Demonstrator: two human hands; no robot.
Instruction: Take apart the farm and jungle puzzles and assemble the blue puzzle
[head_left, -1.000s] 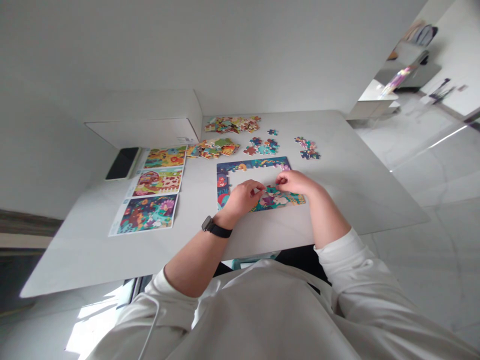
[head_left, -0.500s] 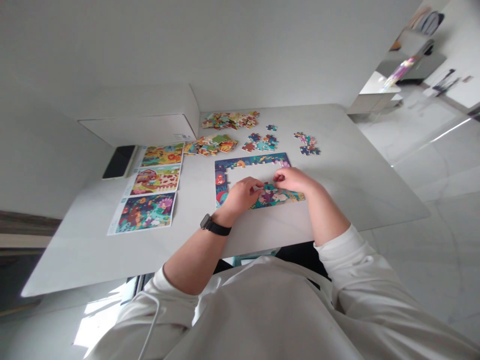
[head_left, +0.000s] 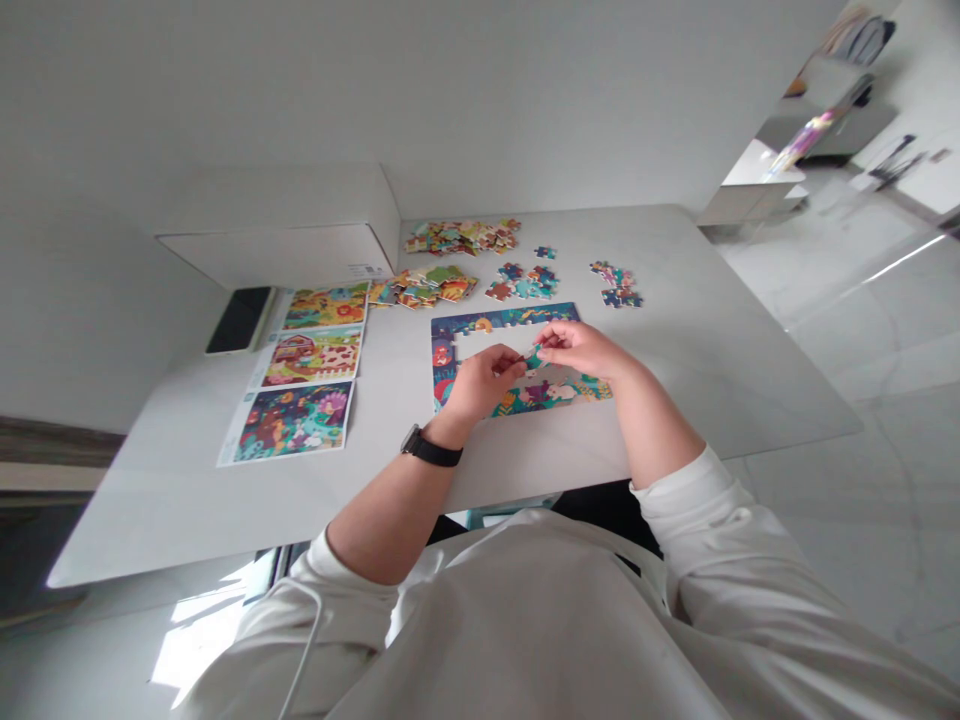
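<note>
A teal jigsaw piece (head_left: 533, 358) is raised over the partly assembled jigsaw puzzle (head_left: 444, 330), whose joined border surrounds a pale middle. My right hand (head_left: 574, 350) pinches the piece from the right. On its left side, my left hand (head_left: 484, 380) has thumb and fingers closed at the piece's edge. Along the puzzle's near side, the joined pieces (head_left: 551, 392) show animals and leaves. My hands cover part of the right and lower left border.
Loose dark-toned pieces (head_left: 525, 283) lie behind the puzzle, with a small cluster (head_left: 619, 288) to the right. Yellowish piles (head_left: 461, 237) sit farther back. A picture sheet (head_left: 300, 375), a phone (head_left: 240, 320) and a white box (head_left: 277, 255) occupy the left.
Both hands have risen slightly off the near row of the puzzle. The teal jigsaw piece now shows between their fingertips, and more of that row is uncovered.
</note>
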